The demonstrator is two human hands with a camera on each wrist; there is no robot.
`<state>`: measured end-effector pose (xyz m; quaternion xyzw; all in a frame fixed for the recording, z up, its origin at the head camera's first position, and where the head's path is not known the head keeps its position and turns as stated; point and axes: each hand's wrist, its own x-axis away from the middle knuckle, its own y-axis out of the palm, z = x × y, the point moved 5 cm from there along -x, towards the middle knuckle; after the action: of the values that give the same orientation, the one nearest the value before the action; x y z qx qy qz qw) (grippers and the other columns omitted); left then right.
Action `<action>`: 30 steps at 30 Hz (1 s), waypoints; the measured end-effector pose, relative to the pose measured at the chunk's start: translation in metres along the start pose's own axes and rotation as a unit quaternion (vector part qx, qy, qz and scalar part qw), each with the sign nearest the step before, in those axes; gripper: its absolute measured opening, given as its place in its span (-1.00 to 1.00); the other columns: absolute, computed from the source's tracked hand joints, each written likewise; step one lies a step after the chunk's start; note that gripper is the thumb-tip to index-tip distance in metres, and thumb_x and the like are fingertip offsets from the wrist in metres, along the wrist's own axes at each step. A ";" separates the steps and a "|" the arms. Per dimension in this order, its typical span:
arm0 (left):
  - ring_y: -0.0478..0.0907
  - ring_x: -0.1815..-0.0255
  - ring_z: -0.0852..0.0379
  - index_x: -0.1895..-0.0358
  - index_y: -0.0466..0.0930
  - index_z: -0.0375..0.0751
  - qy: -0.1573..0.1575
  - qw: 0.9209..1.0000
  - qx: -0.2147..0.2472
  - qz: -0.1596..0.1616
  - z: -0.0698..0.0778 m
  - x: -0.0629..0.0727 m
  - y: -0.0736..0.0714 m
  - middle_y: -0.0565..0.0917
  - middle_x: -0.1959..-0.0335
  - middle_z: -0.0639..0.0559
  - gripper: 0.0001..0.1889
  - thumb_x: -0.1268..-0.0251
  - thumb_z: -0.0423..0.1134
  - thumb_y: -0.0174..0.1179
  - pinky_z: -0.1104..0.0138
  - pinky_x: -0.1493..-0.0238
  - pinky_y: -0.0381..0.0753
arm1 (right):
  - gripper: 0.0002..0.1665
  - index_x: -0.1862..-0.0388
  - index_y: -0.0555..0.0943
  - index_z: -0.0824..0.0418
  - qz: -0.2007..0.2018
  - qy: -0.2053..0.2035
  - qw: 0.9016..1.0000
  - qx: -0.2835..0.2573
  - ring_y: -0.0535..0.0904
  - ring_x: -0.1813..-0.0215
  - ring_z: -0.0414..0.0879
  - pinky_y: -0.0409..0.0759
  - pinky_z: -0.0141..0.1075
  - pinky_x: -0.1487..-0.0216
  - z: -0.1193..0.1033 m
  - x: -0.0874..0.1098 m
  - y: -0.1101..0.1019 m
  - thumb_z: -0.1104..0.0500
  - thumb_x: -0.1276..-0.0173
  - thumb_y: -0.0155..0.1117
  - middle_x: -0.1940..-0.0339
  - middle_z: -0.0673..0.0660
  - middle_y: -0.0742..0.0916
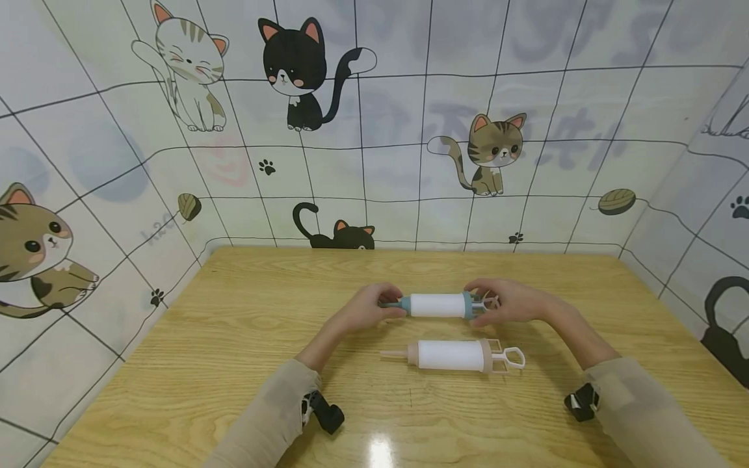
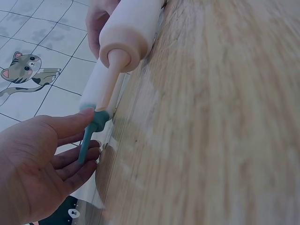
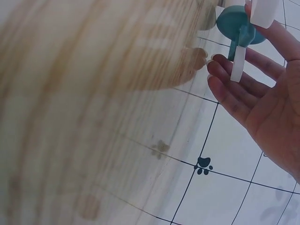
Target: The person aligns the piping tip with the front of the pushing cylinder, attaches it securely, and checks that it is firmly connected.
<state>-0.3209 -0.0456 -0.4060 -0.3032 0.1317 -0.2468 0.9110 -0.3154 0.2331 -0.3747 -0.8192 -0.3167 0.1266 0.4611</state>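
Note:
A large plastic syringe with a white barrel (image 1: 437,305) and teal ends lies crosswise between my two hands. My left hand (image 1: 367,305) is at its nozzle end; in the left wrist view the thumb rests on the teal collar (image 2: 99,121), with fingers cupped behind the thin nozzle. At the plunger end, my right hand (image 1: 515,302) has its thumb and index finger at the teal flange (image 3: 232,21), its other fingers loosely bent below. Nearer to me lies a matching syringe (image 1: 450,355) with peach ends and a white loop handle; neither hand touches it.
The light wood table (image 1: 246,312) carries both syringes. White cat-patterned sheeting (image 1: 398,175) stands along its back and sides. Black wrist devices (image 1: 325,413) are strapped over the beige sleeves (image 1: 643,396).

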 end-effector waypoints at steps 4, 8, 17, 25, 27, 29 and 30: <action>0.60 -0.07 0.03 -0.16 0.58 -0.32 -0.002 1.000 0.003 0.000 0.001 0.002 -0.002 0.66 -0.03 -0.09 -0.60 -0.37 -0.19 0.36 0.21 -0.13 0.62 | -0.16 -0.38 0.42 0.33 0.002 0.005 1.000 -0.008 0.57 -0.12 0.16 0.62 0.02 -0.03 0.000 0.001 -0.001 -0.07 -0.28 0.50 -0.11 0.25 0.65; 0.59 -0.09 -0.02 -0.18 0.57 -0.36 -0.004 1.000 0.008 0.000 0.003 0.004 -0.005 0.65 -0.05 -0.12 -0.58 -0.39 -0.19 0.34 0.16 -0.16 0.61 | -0.15 -0.41 0.39 0.36 0.006 0.006 1.000 -0.017 0.56 -0.14 0.17 0.62 0.00 -0.04 0.001 0.002 -0.001 -0.08 -0.32 0.46 -0.12 0.27 0.65; 0.58 -0.05 0.02 -0.19 0.56 -0.36 -0.004 1.000 0.007 0.009 0.001 0.007 -0.009 0.64 -0.03 -0.09 -0.57 -0.42 -0.13 0.31 0.20 -0.15 0.61 | -0.17 -0.41 0.38 0.39 0.020 -0.001 1.000 -0.016 0.55 -0.21 0.18 0.62 0.05 -0.09 0.003 0.003 -0.003 -0.08 -0.38 0.40 -0.17 0.27 0.64; 0.57 -0.07 -0.01 -0.24 0.54 -0.35 -0.008 1.000 0.008 0.014 -0.001 0.009 -0.011 0.63 -0.10 -0.16 -0.55 -0.45 -0.13 0.27 0.14 -0.17 0.59 | -0.21 -0.40 0.37 0.46 0.047 -0.010 0.999 -0.012 0.52 -0.24 0.27 0.56 0.17 -0.21 0.004 0.007 -0.004 -0.06 -0.45 0.31 -0.26 0.38 0.59; 0.57 -0.10 -0.05 -0.26 0.52 -0.37 -0.006 1.000 0.006 0.016 -0.001 0.010 -0.013 0.62 -0.13 -0.19 -0.55 -0.47 -0.13 0.24 0.11 -0.19 0.59 | -0.23 -0.41 0.36 0.45 0.053 -0.007 0.999 -0.009 0.51 -0.26 0.29 0.53 0.19 -0.23 0.004 0.008 -0.005 -0.05 -0.47 0.28 -0.29 0.39 0.57; 0.55 -0.15 -0.09 -0.28 0.50 -0.39 -0.006 1.000 0.001 0.016 -0.001 0.010 -0.014 0.60 -0.18 -0.22 -0.54 -0.49 -0.14 0.22 0.09 -0.22 0.57 | -0.23 -0.43 0.35 0.43 0.058 -0.001 0.998 -0.003 0.48 -0.29 0.32 0.49 0.23 -0.26 0.004 0.010 -0.006 -0.06 -0.49 0.25 -0.32 0.40 0.54; 0.54 -0.17 -0.12 -0.29 0.49 -0.39 -0.004 1.000 -0.002 0.017 -0.002 0.011 -0.015 0.59 -0.20 -0.23 -0.53 -0.50 -0.14 0.21 0.07 -0.23 0.57 | -0.23 -0.44 0.34 0.42 0.062 0.002 0.998 0.000 0.46 -0.30 0.33 0.48 0.25 -0.27 0.004 0.011 -0.007 -0.06 -0.50 0.24 -0.34 0.40 0.53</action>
<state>-0.3176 -0.0623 -0.3991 -0.3040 0.1338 -0.2294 0.9149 -0.3119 0.2453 -0.3702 -0.8373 -0.2644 0.1533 0.4533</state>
